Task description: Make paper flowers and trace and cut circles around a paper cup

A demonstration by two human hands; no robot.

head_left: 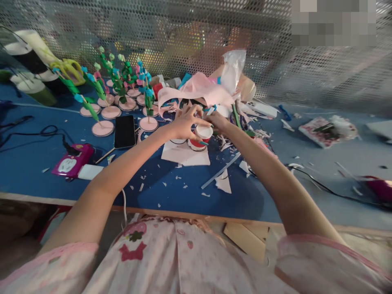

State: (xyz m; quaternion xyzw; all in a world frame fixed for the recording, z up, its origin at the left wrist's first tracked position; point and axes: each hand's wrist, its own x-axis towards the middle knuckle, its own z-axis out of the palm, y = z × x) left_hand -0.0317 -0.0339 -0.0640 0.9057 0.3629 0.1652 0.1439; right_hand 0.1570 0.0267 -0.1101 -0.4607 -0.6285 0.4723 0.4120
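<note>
My left hand (188, 124) reaches over a red and white round container (196, 145), its thumb and forefinger curved around a white round piece (204, 131) at the top. Whether that piece is a lid or a loose disc I cannot tell. Close beside it, my right hand (218, 121) is closed, and a small white strip (210, 111) sticks up from its fingers. The fingertips of that hand are partly hidden. Under the container lies a white sheet (186, 157). A second pale round thing (178, 141) shows partly below my left wrist.
Left stand several pink discs (102, 128) bearing green stems with blue tops. Nearby lie a black phone (125, 131) and a magenta device (73, 161) with a cable. Pink sheeting (199, 90) and scraps pile up behind my hands. A clear stick (221, 170) lies in front.
</note>
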